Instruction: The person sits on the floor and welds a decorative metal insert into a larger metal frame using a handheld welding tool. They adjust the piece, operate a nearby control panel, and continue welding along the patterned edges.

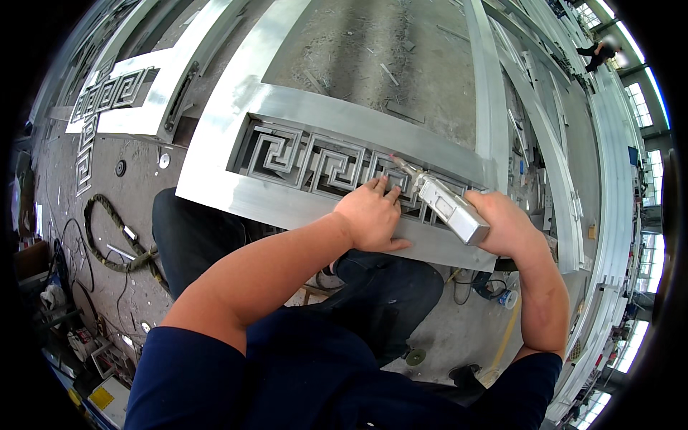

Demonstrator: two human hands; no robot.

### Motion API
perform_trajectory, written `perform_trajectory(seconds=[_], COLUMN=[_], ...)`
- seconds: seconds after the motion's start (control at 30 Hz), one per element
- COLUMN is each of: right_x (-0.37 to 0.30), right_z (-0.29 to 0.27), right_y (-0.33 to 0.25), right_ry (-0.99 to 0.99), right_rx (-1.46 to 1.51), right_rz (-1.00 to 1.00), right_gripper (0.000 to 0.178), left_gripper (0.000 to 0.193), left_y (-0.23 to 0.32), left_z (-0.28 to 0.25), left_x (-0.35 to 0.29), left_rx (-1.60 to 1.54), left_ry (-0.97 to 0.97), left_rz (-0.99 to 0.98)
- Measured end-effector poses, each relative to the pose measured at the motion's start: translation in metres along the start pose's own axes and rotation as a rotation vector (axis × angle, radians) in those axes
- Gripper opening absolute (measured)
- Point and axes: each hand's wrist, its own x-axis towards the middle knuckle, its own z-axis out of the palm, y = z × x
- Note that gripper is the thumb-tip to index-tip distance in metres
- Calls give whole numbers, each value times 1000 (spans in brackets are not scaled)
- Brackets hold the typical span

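Note:
My right hand [503, 222] is wrapped around a silver, box-bodied hand tool [450, 208] with a narrow nozzle; its exact kind I cannot make out. The nozzle's reddish tip points up and left, over a metal fretwork panel [333, 168] of square spirals. That panel sits in a slot of a wide, pale metal frame [344, 115] lying across my knees. My left hand [369, 215] rests flat, fingertips on the fretwork, thumb on the frame's near rail. It holds nothing.
A second frame [154, 115] with similar fretwork [84, 154] lies at the far left. A wrapped hose [97, 247] and cables curl on the floor at left. Long metal bars [548, 136] stretch along the right. A person [600, 53] stands far off at upper right.

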Motion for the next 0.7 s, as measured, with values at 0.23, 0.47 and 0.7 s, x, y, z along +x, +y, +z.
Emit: perform_trajectory(seconds=[0.23, 0.47, 0.7], right_x=[-3, -4, -9], right_z=[2, 5, 7], right_y=[-1, 2, 7], right_ry=[-2, -1, 6], right_rx=[4, -10, 4], right_rz=[36, 47, 68], right_gripper=[29, 32, 33], left_gripper=[93, 90, 92], left_y=[0, -1, -1], left_z=[-10, -5, -8], left_x=[1, 1, 0], left_rx=[-47, -49, -46], left_ry=[-39, 5, -15], left_rz=[23, 23, 16])
